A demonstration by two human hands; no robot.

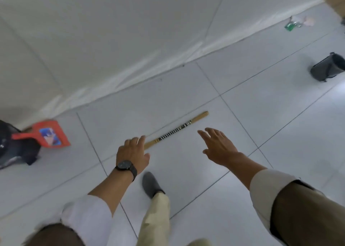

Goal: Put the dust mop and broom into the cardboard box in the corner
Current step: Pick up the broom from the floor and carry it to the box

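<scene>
A long wooden handle with a black-and-white striped band lies on the white tiled floor, running from lower left to upper right. No mop head or bristles show. My left hand, with a dark wristwatch, hovers over the handle's near end and hides it; its fingers are loosely spread and do not visibly grip it. My right hand is stretched out flat with fingers apart, to the right of the handle and apart from it. A corner of the cardboard box shows at the top right edge.
A red dustpan leans beside a black bag at the left, near the wall. A black bin stands at the right. Green and pale litter lies near the box. My shoe is just behind my left hand.
</scene>
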